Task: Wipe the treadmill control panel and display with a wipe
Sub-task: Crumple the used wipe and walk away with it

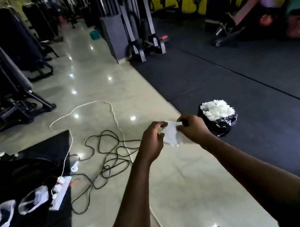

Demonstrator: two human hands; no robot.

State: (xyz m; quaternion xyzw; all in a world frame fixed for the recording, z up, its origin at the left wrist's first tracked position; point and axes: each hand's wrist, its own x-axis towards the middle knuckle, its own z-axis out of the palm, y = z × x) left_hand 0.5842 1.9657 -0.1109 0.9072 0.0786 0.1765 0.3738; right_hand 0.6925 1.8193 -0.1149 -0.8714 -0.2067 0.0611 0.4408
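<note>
White wipe (170,136): a thin, crumpled sheet held in the air between both hands, above the pale tiled floor (183,185).
Fingers: the left fingertips (160,127) and right fingertips (181,126) are curled and pinch the sheet's upper edge, one set at each side.
Hands: the left hand (153,141) and right hand (192,129) are close together, with the wipe hanging between them.
Handling: likely very light, limp and easy to tear. It is better folded into a pad and pressed flat than tugged by a corner.
Panel: the treadmill control panel and display are not in view.
Edges: a lined bin (224,122) heaped with white wipes stands just beyond the right hand, on the dark rubber mat (258,99).
Open room: the tiled aisle ahead looks free. Tangled cables (109,156) and a power strip (61,191) lie to the left and could catch a foot.
</note>
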